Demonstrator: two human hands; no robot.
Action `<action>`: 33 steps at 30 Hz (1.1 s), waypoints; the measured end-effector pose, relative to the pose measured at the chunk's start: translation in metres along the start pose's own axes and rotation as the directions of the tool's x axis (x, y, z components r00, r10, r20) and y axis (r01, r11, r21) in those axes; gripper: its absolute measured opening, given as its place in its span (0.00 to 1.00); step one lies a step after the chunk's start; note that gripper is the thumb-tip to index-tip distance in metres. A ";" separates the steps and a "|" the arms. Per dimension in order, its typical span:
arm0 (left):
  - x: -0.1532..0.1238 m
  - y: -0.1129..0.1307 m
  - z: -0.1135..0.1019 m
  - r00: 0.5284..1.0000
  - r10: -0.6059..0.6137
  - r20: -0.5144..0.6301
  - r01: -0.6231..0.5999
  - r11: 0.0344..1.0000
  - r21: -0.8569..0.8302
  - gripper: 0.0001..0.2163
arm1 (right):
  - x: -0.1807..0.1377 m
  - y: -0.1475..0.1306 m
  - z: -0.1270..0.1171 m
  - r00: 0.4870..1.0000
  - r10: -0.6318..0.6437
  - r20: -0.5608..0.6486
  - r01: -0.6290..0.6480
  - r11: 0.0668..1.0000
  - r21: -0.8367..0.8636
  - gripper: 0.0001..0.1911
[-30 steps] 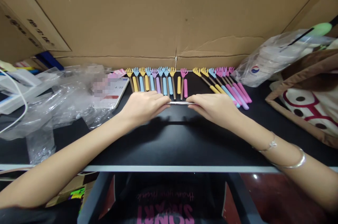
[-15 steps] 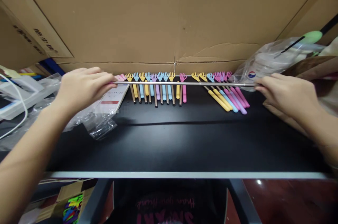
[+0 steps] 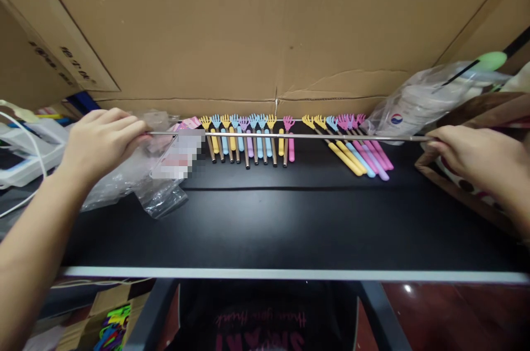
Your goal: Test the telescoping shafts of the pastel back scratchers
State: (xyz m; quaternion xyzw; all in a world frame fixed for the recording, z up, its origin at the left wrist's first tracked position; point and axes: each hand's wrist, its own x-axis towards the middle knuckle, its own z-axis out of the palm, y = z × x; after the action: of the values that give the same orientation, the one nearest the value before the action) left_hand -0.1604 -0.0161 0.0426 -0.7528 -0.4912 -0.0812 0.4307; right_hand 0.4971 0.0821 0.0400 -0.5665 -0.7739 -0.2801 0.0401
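Note:
A long, thin silver telescopic back scratcher (image 3: 306, 136) stretches level above the black table, its two ends hidden in my fists. My left hand (image 3: 101, 144) is closed around one end, over the plastic bags. The other end is in my closed right hand (image 3: 472, 158), near a brown bag. Behind the metal shaft lie several back scratchers with small hand-shaped heads. A row at the centre (image 3: 247, 149) has yellow, blue, purple and pink ones with shafts and loose-looking coloured grips; a slanted group (image 3: 356, 157) with coloured handles lies to its right.
Crumpled clear plastic (image 3: 161, 202) and a partly blurred white panel (image 3: 178, 158) lie at the left. A tall cardboard wall (image 3: 265, 31) closes off the back. Bagged white containers (image 3: 418, 105) stand at the right. Under the table's left side sits a carton (image 3: 97, 312) with colourful pieces.
My hands have moved farther apart, left hand leftward and right hand rightward. The back scratcher's metal shaft between them is now longer. The other back scratchers stay in place.

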 end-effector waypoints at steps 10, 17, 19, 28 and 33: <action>-0.006 -0.007 0.013 0.985 0.108 -0.131 -0.091 0.988 0.126 0.13 | -0.005 -0.018 -0.005 0.992 -0.034 0.120 0.052 0.988 -0.145 0.17; 0.033 0.046 -0.002 0.941 0.214 -0.263 -0.194 0.976 0.100 0.10 | 0.000 -0.087 -0.035 0.983 -0.151 -0.108 0.150 0.989 -0.015 0.22; 0.053 0.074 -0.013 0.930 0.227 -0.289 -0.224 0.974 0.041 0.12 | 0.006 -0.118 -0.047 0.965 -0.225 -0.134 0.234 0.971 0.055 0.23; 0.093 0.162 -0.048 0.948 0.186 -0.258 -0.244 0.946 -0.216 0.14 | 0.011 -0.217 -0.091 0.878 -0.370 -0.305 0.405 0.912 0.061 0.19; 0.095 0.163 -0.049 0.954 0.175 -0.245 -0.233 0.945 -0.229 0.14 | 0.010 -0.228 -0.098 0.872 -0.359 -0.333 0.407 0.909 0.087 0.16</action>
State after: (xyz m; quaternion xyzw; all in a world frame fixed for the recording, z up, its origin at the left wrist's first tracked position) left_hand 0.0341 -0.0121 0.0315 -0.8351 -0.3446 -0.1817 0.3883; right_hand 0.2638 -0.0021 0.0373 -0.3458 -0.8741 -0.3073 0.1481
